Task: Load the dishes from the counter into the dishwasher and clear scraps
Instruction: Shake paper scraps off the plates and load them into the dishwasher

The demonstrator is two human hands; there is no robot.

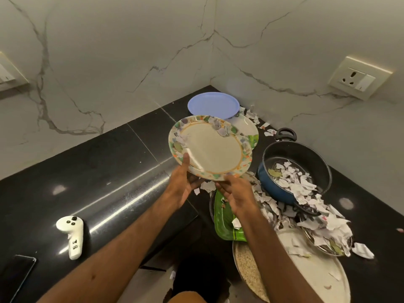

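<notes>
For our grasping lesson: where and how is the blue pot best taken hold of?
By its two black loops: the far handle from behind, the near handle from the front. The pot is wide, round-walled and holds scraps.

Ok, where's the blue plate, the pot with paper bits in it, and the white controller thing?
Round light-blue plastic plate (211, 106): head view, its flat middle.
Dark blue round pot (306, 154): head view, its inner wall.
White plastic handheld controller (72, 232): head view, its body.
</notes>
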